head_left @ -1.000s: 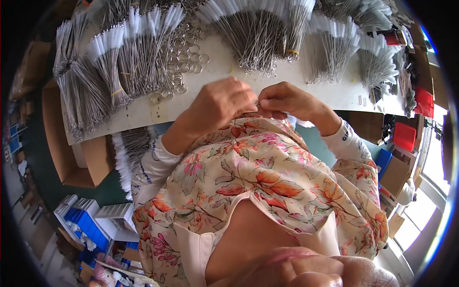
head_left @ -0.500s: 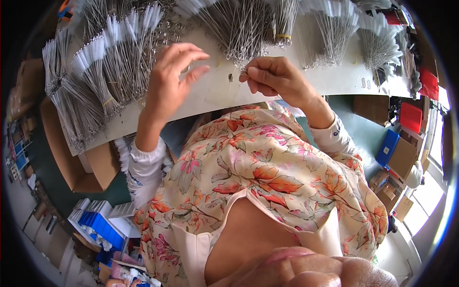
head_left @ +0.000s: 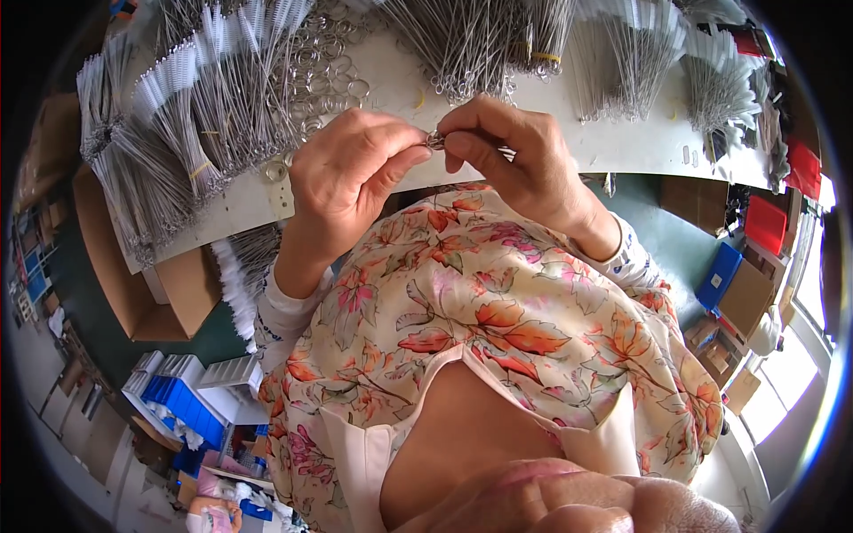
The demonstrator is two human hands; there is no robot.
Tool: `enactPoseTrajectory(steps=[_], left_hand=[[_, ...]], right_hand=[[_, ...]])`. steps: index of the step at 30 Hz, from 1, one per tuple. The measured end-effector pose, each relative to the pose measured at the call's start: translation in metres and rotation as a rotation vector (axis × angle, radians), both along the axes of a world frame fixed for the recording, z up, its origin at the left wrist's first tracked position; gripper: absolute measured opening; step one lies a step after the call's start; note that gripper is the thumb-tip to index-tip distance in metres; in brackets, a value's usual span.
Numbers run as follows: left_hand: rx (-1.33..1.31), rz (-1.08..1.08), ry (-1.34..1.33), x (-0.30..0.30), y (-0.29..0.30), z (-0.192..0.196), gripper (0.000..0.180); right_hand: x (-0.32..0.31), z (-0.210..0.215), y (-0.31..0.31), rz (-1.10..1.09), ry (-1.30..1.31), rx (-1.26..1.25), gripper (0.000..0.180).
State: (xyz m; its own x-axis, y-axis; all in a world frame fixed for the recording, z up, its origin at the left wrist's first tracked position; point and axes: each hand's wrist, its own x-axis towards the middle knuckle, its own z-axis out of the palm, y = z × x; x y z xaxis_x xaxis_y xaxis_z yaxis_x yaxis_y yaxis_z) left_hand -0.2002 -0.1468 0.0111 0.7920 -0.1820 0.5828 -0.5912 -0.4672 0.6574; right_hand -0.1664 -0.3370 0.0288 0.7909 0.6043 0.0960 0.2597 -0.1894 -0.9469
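Note:
My left hand (head_left: 346, 173) and my right hand (head_left: 524, 164) meet over the near edge of the white table (head_left: 382, 75). Each pinches with thumb and forefinger at a small cluster of shiny metal loops (head_left: 434, 139) between the fingertips. Fingers cover most of this cluster, so its full shape is hidden. More thin shiny metal shows behind my right thumb. Loose metal rings (head_left: 330, 64) lie on the table beyond my left hand. Straight ahead, a heap of wire brushes (head_left: 462, 53) has its loop ends toward me.
Bundles of wire brushes with white bristles (head_left: 213, 107) cover the table's left side. Others (head_left: 635, 62) stand at the right. More brushes (head_left: 235, 284) stick out beside my left forearm. An open cardboard box (head_left: 151, 293) stands below left; a red bin (head_left: 766, 222) is at right.
My left hand has come down and right from open air and closed on the metal loops at my right fingertips. My right hand has shifted slightly. More loose rings are now visible.

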Motion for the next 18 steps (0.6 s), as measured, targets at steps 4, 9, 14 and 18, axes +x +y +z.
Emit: enactPoseTrajectory(steps=[4, 9, 14, 18], left_hand=[[-0.051, 0.029, -0.026, -0.002, 0.0, -0.003, 0.019], [0.088, 0.136, -0.143, -0.005, -0.008, -0.004, 0.019], [0.103, 0.165, -0.037, -0.008, -0.01, -0.007, 0.015], [-0.232, 0.139, 0.295, -0.015, -0.01, -0.012, 0.01]], right_hand=[[-0.001, 0.007, 0.002, -0.013, 0.187, -0.032, 0.008], [-0.006, -0.002, 0.01, -0.1, 0.12, 0.015, 0.005], [-0.006, -0.012, 0.016, -0.128, -0.135, -0.042, 0.002], [-0.005, -0.019, 0.017, -0.127, -0.279, -0.066, 0.005]])
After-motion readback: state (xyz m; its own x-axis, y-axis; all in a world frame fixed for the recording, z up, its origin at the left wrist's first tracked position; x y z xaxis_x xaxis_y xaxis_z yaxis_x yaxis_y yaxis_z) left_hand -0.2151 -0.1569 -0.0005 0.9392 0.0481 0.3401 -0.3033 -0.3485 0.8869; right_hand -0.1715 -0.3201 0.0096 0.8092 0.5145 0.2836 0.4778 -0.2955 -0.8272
